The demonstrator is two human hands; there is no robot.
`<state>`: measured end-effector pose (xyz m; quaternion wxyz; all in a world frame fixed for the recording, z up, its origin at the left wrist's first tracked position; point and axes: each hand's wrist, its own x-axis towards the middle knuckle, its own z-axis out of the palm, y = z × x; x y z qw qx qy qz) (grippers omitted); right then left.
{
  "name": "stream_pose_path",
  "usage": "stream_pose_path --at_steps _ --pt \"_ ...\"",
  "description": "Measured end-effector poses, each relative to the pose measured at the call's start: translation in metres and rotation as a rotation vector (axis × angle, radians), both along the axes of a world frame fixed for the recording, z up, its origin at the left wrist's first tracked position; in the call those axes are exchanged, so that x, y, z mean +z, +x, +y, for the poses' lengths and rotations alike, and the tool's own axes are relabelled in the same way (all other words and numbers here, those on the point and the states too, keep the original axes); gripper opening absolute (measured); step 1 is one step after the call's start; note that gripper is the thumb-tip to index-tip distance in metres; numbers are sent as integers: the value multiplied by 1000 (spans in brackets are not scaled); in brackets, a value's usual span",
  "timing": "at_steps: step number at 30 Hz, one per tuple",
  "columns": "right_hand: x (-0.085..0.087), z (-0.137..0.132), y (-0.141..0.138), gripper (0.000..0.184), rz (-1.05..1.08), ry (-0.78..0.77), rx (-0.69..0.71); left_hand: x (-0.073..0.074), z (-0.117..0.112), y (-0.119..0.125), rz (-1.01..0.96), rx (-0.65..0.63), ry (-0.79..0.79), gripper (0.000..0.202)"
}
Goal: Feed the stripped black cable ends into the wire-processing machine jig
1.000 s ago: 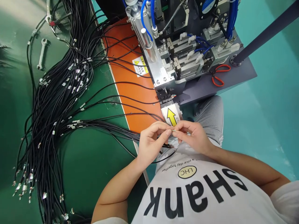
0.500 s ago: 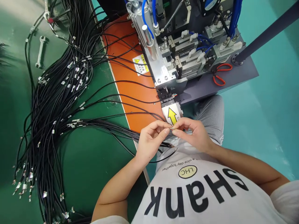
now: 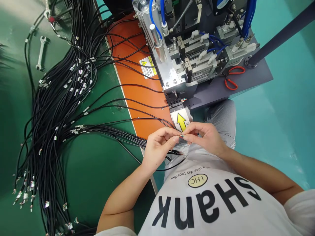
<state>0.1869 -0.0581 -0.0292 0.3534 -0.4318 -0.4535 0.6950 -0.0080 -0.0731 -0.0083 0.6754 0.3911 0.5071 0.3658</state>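
My left hand [image 3: 158, 147] and my right hand [image 3: 205, 137] meet in front of my chest, fingers pinched together on the stripped end of a thin black cable [image 3: 181, 135], where small coloured wire tips show. More black cable ends [image 3: 176, 152] run under my left hand. Just beyond my fingers is a white block with a yellow arrow label [image 3: 181, 121] at the front of a metal machine [image 3: 172, 75].
A large bundle of black cables [image 3: 56, 108] with metal ferrules spreads over the green bench at left. An orange mat [image 3: 137, 88] lies beside the machine. Red-handled scissors [image 3: 232, 78] rest on the grey base plate. A wrench [image 3: 40, 54] lies far left.
Both hands stay pinched on the cable end and have shifted very slightly up toward the arrow label. The fingers have adjusted their hold a little.
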Motion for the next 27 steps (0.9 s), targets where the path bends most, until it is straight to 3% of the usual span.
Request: stream_pose_path --at_steps 7,17,27 --pt "-8 2 2 11 151 -145 116 1 2 0 -21 -32 -15 15" --pt "-13 -7 -6 5 55 99 -24 2 3 1 -98 -18 -16 15" --pt "-13 -4 -4 14 58 74 -26 3 3 3 -62 -8 -21 20"
